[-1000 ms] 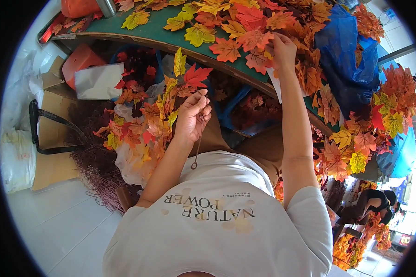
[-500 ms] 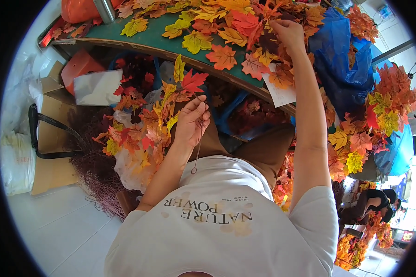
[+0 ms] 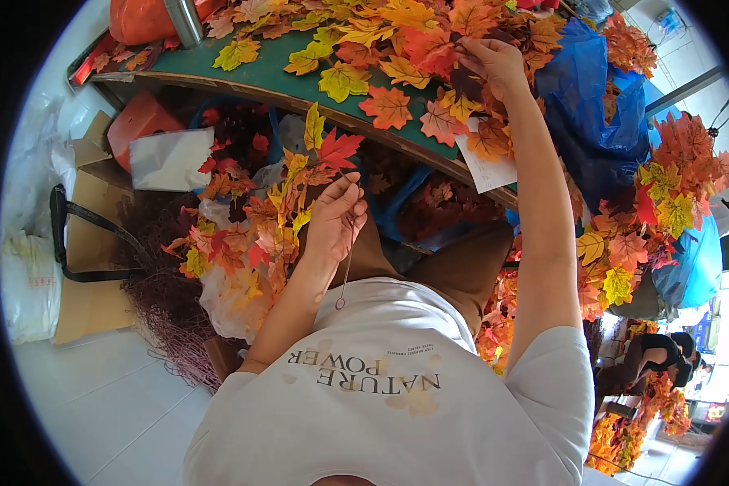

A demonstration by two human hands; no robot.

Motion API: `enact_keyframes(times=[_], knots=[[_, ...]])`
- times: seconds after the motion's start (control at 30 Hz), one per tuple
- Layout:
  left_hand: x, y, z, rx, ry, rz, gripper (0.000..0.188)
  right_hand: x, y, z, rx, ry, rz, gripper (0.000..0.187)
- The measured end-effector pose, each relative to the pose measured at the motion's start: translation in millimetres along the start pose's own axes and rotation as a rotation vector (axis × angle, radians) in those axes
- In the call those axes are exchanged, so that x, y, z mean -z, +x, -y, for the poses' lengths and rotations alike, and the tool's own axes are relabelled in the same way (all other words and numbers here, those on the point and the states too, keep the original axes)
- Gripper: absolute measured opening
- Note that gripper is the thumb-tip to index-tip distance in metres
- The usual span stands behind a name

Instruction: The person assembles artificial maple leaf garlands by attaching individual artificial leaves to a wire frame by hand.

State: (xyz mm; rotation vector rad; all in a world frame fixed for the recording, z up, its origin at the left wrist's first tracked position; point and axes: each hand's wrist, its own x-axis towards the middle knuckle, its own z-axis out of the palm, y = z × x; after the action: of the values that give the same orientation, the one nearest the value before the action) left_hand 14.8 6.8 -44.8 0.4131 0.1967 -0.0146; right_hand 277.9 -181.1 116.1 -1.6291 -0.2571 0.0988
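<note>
My left hand [image 3: 338,217] is closed, with thumb and fingers pinched on a thin brown stem [image 3: 347,271]. The stem hangs below the hand and ends in a small loop over my white shirt. Beside these fingers is a garland of yellow, orange and red artificial maple leaves [image 3: 279,194]; whether it joins the stem is hidden. At the far side, over the green tabletop [image 3: 275,65], my right hand [image 3: 494,65] reaches into a heap of leaves. Its fingertips are pinched at the edge of a red-orange artificial maple leaf [image 3: 428,50].
A white paper [image 3: 488,166] hangs over the table edge. Blue plastic bags [image 3: 579,105] and leaf bunches [image 3: 624,243] stand at the right. On the left are a cardboard box [image 3: 97,235], a red container [image 3: 138,121] and bundled brown stems [image 3: 166,300]. Another person [image 3: 656,356] is at far right.
My right hand has shifted slightly left, and the red-orange leaf by its fingertips now lies at a different angle. My left hand has stayed almost in place, holding the stem.
</note>
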Motion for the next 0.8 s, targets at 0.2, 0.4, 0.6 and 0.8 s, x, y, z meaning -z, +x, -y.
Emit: enact_keyframes(times=[0.2, 0.4, 0.6, 0.8], knots=[[1.9, -2.3, -0.1, 0.004, -0.007, 0.026, 0.021, 0.0, -3.0, 8.9, 0.047, -0.123, 0.073, 0.028], [-6.8, -11.8, -3.1, 0.005, 0.082, -0.036, 0.031, 5.4, -2.9, 3.7, 0.203, 0.251, -0.157, 0.031], [-15.3, -9.9, -7.4, -0.067, 0.195, 0.010, 0.038, -46.4, -75.2, -47.3, 0.316, 0.490, -0.131, 0.065], [-23.8, -0.6, 23.8, -0.255, 0.173, 0.101, 0.024, -110.7, -203.5, -73.9, 0.343, -0.291, -0.338, 0.058]])
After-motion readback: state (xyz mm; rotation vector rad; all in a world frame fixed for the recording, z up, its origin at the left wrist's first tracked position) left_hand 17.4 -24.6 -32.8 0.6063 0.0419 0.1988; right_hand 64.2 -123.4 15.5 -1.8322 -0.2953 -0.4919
